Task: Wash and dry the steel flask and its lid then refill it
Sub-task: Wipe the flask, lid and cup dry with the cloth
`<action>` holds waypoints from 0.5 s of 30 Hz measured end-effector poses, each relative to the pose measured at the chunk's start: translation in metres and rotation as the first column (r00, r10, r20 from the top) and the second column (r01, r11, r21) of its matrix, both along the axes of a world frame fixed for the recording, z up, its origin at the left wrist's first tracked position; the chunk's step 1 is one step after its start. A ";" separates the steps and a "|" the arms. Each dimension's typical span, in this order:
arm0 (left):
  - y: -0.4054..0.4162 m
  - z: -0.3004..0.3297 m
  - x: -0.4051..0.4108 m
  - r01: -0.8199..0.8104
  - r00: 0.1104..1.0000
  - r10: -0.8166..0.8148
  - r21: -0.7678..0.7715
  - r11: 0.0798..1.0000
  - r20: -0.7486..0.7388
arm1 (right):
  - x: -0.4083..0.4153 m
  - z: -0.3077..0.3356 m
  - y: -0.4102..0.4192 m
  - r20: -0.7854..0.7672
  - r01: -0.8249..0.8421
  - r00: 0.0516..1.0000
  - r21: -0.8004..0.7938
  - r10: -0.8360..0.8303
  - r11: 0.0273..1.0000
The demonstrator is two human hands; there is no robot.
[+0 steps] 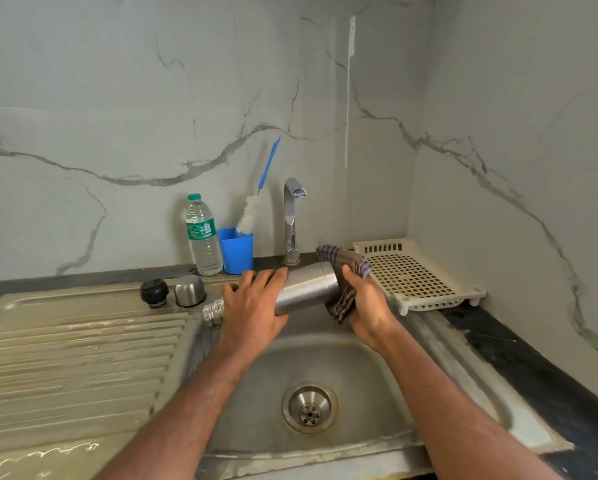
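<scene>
From the head view, the left hand grips the steel flask around its middle, holding it sideways above the sink, threaded neck pointing left. The right hand holds a checked cloth wrapped over the flask's base. On the drainboard stand the black stopper and steel cap, side by side.

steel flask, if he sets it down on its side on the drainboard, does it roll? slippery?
Likely rolls: the steel flask is a smooth cylinder, held sideways between the left hand and the cloth in the right hand. Probably slick, with polished metal mid-drying. The drainboard ridges might check it.
</scene>
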State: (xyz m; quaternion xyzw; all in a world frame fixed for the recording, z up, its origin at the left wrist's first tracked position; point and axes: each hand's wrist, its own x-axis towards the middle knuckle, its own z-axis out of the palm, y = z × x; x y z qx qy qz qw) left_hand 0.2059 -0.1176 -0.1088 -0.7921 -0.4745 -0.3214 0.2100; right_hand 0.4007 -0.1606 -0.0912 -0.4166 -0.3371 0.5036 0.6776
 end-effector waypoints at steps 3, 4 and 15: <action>0.004 0.003 -0.003 0.007 0.985 0.012 -0.113 0.994 0.170 | -0.005 0.000 -0.010 0.094 -0.046 0.995 0.090 0.037 0.995; 0.005 0.003 -0.003 0.023 0.980 0.006 -0.142 0.990 0.200 | -0.010 0.006 -0.017 0.177 -0.035 0.984 0.112 0.015 0.993; -0.003 0.011 0.013 0.614 0.508 -0.103 -0.276 0.739 0.855 | -0.029 0.000 -0.014 0.102 -0.155 0.985 0.168 0.139 0.974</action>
